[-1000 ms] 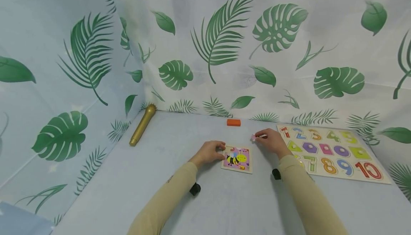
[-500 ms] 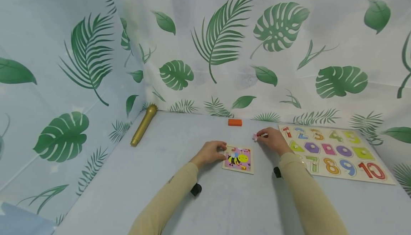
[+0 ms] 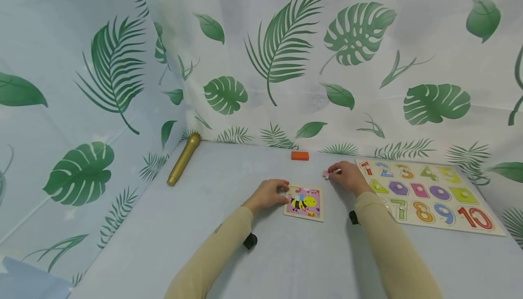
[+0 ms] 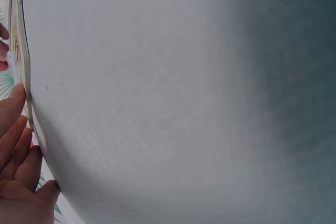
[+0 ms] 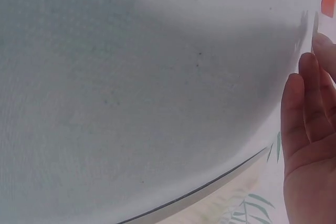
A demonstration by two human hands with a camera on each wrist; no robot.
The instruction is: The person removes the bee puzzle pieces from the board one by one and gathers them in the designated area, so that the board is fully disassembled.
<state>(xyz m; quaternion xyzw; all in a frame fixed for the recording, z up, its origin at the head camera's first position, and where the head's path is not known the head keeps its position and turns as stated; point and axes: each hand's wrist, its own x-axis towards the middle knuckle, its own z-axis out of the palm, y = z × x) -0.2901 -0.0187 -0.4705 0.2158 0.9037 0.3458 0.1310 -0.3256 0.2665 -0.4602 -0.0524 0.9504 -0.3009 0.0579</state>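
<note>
A small square wooden jigsaw puzzle (image 3: 303,203) with a yellow-and-black bee on pink lies on the table. My left hand (image 3: 267,193) holds it by the upper left corner, thumb and index finger at its edge. In the left wrist view the puzzle (image 4: 25,72) appears nearly edge-on beside the fingertips. To the upper right, my right hand (image 3: 350,177) pinches a small pink puzzle piece (image 3: 326,174) between thumb and fingers. That piece shows only as a thin edge in the right wrist view, at the fingertips of the right hand (image 5: 312,119).
A number-and-shape puzzle board (image 3: 435,201) lies at the right, under part of the right forearm. An orange block (image 3: 300,156) sits at the back by the leaf-patterned curtain (image 3: 253,62). A golden microphone (image 3: 184,160) lies at the back left.
The scene has shifted slightly right in the head view. Both hands keep their holds, with the pink piece still pinched in the right hand.
</note>
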